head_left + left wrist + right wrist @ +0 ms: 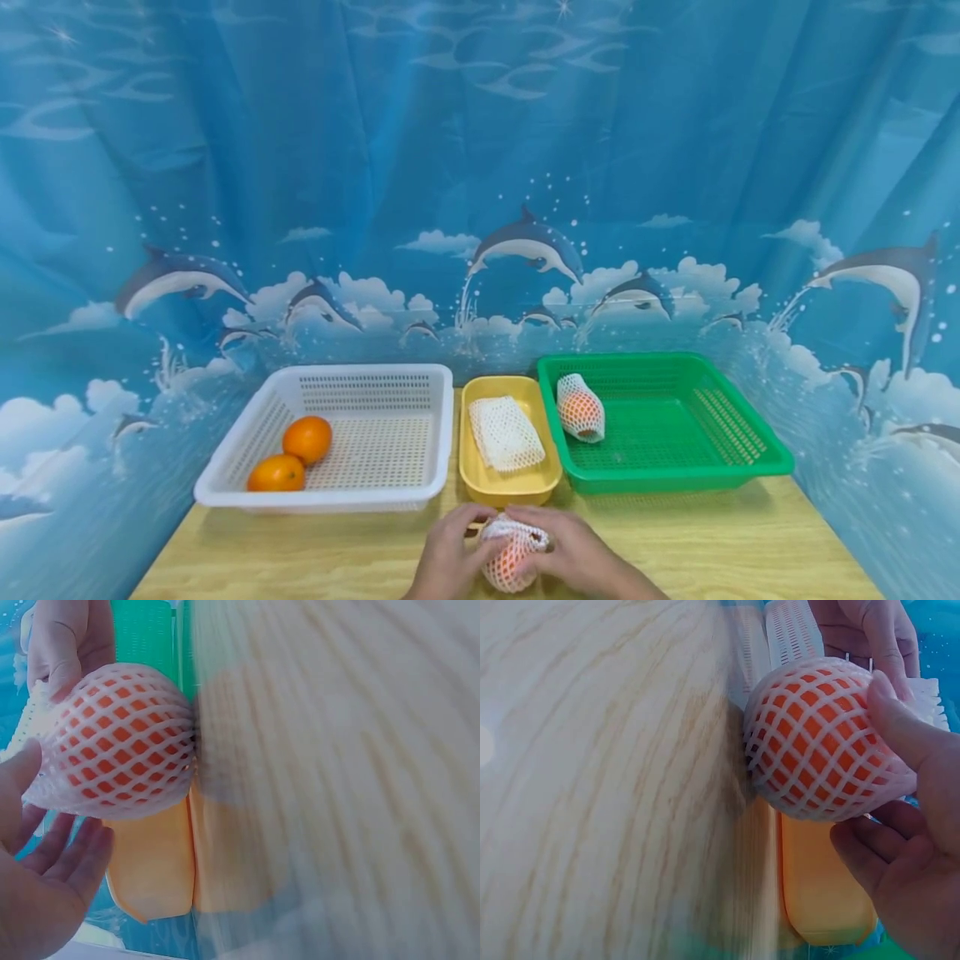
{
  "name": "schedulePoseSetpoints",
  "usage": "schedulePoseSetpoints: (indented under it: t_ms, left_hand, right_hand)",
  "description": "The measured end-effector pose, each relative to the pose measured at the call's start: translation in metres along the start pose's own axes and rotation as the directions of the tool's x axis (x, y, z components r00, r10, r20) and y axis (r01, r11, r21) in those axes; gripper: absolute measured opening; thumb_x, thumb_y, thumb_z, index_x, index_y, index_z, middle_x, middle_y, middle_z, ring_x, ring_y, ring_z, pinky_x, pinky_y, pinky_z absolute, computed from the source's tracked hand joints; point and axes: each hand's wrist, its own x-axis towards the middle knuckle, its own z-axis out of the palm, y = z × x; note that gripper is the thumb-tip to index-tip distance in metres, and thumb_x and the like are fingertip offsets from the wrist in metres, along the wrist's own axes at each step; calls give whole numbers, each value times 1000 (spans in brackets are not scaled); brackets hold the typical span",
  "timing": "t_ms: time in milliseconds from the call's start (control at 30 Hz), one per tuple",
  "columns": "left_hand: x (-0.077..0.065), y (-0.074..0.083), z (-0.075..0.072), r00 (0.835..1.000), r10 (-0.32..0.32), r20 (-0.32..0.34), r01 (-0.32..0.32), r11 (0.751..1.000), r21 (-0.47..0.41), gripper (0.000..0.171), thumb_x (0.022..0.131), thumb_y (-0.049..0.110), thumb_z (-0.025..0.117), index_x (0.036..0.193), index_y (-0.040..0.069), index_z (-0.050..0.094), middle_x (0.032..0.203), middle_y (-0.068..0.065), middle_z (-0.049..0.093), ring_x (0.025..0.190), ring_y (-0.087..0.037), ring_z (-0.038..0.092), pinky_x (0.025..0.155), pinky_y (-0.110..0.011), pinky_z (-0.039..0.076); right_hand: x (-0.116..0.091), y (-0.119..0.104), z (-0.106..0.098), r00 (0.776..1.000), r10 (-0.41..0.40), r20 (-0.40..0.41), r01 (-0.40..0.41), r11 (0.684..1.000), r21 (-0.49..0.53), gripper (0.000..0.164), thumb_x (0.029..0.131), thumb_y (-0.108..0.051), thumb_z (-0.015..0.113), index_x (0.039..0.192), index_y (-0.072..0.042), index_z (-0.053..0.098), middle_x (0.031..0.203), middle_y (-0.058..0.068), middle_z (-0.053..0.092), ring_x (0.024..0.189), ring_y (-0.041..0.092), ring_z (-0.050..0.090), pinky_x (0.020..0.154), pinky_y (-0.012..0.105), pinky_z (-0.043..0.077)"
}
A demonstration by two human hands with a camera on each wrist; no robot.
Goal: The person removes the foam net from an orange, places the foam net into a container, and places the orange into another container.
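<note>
An orange in a white foam net sleeve [513,560] sits on the table close to its front, between both hands. My left hand [447,552] holds it from the left, thumb at the gathered upper part of the net. From the other side my right hand [576,550] grips the same sleeve; in the right wrist view its thumb [896,720] lies on the mesh and its fingers curl beneath. The sleeve's open end stands above the fruit. In the left wrist view orange peel [124,735] shows through the diamond holes.
Behind the hands stands a yellow tray [471,479] with flat white foam nets [506,433]. To its left, a white basket [442,433] holds two bare oranges [307,439]. On the right, a green basket [675,481] contains one netted orange [581,410]. A dolphin-print curtain [480,167] hangs behind.
</note>
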Motion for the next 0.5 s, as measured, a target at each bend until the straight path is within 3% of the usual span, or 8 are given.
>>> schedulePoseSetpoints:
  t_ms: [167,300,500]
  left_hand:
    - [0,2,-2,991,-70,112,71,997,-6,43,79,43,64,108,12,60,105,1,61,96,-16,58,74,-27,53]
    - [0,3,-3,976,-90,198,94,995,-15,50,78,44,65,114,10,57,111,-1,60,100,-16,56,76,-28,53]
    - [1,3,-3,945,-131,300,130,991,23,67,76,50,66,127,9,51,120,-5,57,104,-17,55,79,-31,51]
  right_hand:
    - [2,-1,1,992,-1,-124,9,998,61,40,79,-40,63,112,-17,65,114,1,62,103,16,60,86,33,49]
    - [4,0,4,969,-59,-239,76,995,62,29,79,-33,66,100,-15,70,102,-2,67,92,13,64,80,29,52]
    - [4,2,9,933,-111,-343,145,987,74,19,76,-26,71,92,-16,72,92,-4,69,82,8,65,73,22,53]
